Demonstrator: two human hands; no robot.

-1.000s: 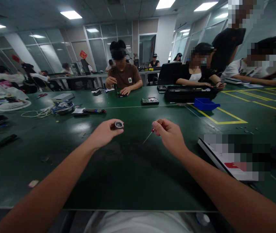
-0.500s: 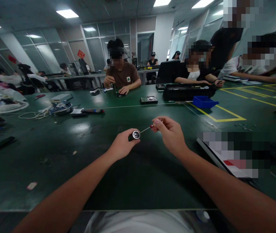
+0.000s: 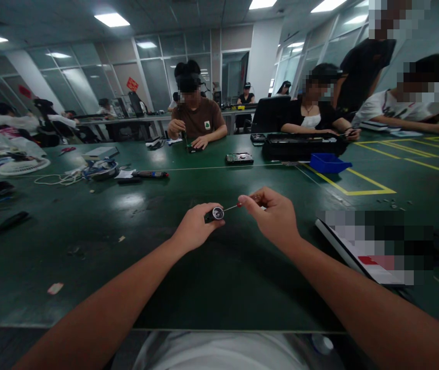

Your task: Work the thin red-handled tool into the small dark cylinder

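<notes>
My left hand (image 3: 195,225) is closed around a small black cylinder (image 3: 217,213) with a silvery ring at its end, which faces up and to the right. What sits inside the ring is too small to make out. In my right hand (image 3: 275,211) is a thin screwdriver (image 3: 232,207) with a red collar, its handle mostly hidden by my fingers. The metal shaft slants down to the left, and its tip meets the ringed end of the cylinder. Both hands are above the green table (image 3: 219,288).
An opened hard drive (image 3: 239,159) and a blue tray (image 3: 328,163) lie beyond my hands. A book-like white object (image 3: 352,252) is by my right forearm. A black-handled tool (image 3: 13,223) and cables (image 3: 99,169) lie left. Across the table a person (image 3: 196,115) works.
My right thumb and fingers have shifted on the screwdriver handle, with the thumb now further forward near the red collar. The left hand keeps its hold; the whole view has shifted slightly.
</notes>
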